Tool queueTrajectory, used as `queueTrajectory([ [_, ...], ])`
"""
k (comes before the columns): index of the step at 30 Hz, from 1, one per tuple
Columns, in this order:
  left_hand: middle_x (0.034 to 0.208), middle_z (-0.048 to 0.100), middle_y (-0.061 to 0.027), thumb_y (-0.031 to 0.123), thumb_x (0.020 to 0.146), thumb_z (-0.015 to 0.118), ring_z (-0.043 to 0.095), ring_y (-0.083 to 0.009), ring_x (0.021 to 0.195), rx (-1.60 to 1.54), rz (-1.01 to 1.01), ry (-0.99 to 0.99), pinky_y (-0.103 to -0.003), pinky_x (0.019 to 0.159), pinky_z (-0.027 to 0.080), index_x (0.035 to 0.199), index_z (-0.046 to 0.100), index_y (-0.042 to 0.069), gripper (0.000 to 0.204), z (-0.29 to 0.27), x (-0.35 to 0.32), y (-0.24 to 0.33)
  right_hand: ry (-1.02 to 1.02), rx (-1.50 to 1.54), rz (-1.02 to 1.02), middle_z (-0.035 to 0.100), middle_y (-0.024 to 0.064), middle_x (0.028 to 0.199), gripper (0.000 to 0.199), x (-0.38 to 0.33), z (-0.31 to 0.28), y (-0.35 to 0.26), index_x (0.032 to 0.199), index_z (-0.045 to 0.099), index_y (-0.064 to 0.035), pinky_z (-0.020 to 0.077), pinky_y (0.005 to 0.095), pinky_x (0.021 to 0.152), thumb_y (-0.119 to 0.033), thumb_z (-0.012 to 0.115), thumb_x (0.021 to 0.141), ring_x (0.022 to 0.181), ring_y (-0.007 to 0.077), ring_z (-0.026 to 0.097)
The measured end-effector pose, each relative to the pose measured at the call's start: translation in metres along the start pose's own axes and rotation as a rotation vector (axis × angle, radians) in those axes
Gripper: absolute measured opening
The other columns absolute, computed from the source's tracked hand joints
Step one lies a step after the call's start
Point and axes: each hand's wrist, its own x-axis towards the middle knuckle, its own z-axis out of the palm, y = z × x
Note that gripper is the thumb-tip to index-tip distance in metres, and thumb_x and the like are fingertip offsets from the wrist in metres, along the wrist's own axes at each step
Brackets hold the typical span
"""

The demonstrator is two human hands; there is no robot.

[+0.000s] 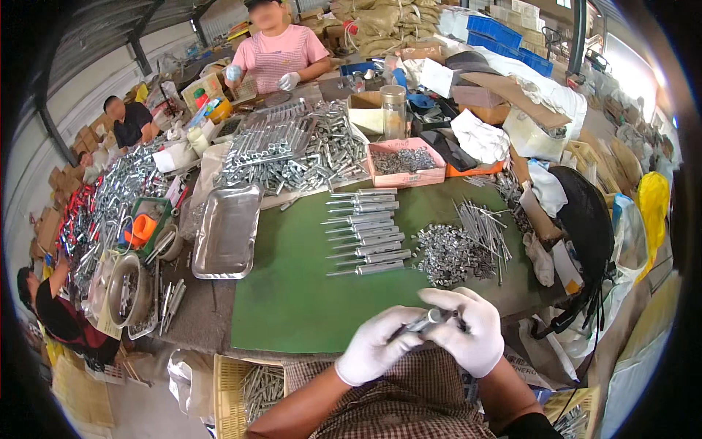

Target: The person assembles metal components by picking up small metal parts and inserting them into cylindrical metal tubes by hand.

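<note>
Both of my hands wear white gloves and meet above the near edge of the green mat. My left hand is closed around a short silvery metal tube, its end pointing up and to the right. Against that end press the fingers and thumb of my right hand; something small and dark shows between them, too hidden to name. Beyond my hands lies a column of metal cylinders with thin rods sticking out to the left. Right of it are a heap of small metal fittings and loose thin rods.
A pink box of small parts and a shiny metal tray border the mat. Metal tubes are piled behind. A black bag hangs at right; a yellow crate stands below. Across the table a person works.
</note>
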Motion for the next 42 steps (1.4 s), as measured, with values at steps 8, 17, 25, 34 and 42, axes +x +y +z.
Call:
queueTrajectory([
  [8,0.083,0.063,-0.005,0.029,0.082,0.071,0.064,-0.0242,0.076,1.091,0.16,-0.119,-0.037,0.066,0.052,0.102,0.066,0.012,0.028,-0.027,0.027,0.01,-0.076,0.451,0.688,0.066,0.0037,0.087,0.041,-0.028,0.02,0.051,0.133,0.057,0.0004,0.045,0.0229,0.055,-0.028,0.049,0.104,0.058,0.0065,0.054],
  [17,0.077,0.061,-0.005,0.025,0.08,0.073,0.062,-0.0236,0.068,0.907,0.164,-0.124,-0.035,0.061,0.051,0.106,0.069,0.015,0.029,-0.018,0.024,0.003,-0.035,0.525,0.761,0.064,0.0027,0.079,0.036,-0.035,0.015,0.061,0.113,0.063,0.0028,0.0394,0.0214,0.053,-0.029,0.051,0.102,0.057,0.0051,0.048],
  [25,0.073,0.058,-0.0037,0.013,0.08,0.07,0.061,-0.0225,0.061,0.896,0.127,-0.141,-0.034,0.056,0.051,0.108,0.07,0.022,0.029,-0.007,0.019,-0.002,-0.034,0.235,0.533,0.067,0.0034,0.084,0.013,-0.045,0.017,0.072,0.101,0.065,-0.0016,0.0489,0.025,0.071,-0.011,0.065,0.092,0.074,0.0083,0.059],
  [34,0.068,0.052,-0.002,0.015,0.082,0.069,0.056,-0.0213,0.051,0.891,0.156,-0.055,-0.034,0.047,0.048,0.104,0.066,0.027,0.025,0.006,0.022,-0.012,-0.018,0.223,0.421,0.065,0.004,0.089,0.016,-0.045,0.01,0.078,0.105,0.065,-0.0032,0.0492,0.0254,0.077,-0.006,0.068,0.089,0.081,0.0096,0.059],
  [42,0.073,0.055,-0.0054,0.017,0.083,0.067,0.058,-0.0252,0.055,1.106,0.042,-0.116,-0.037,0.051,0.048,0.105,0.068,0.022,0.023,0.021,0.021,-0.007,0.103,-0.246,0.322,0.066,0.0085,0.093,0.013,-0.024,-0.002,0.106,0.096,0.07,-0.0051,0.0506,0.0327,0.076,-0.005,0.069,0.082,0.083,0.0224,0.064],
])
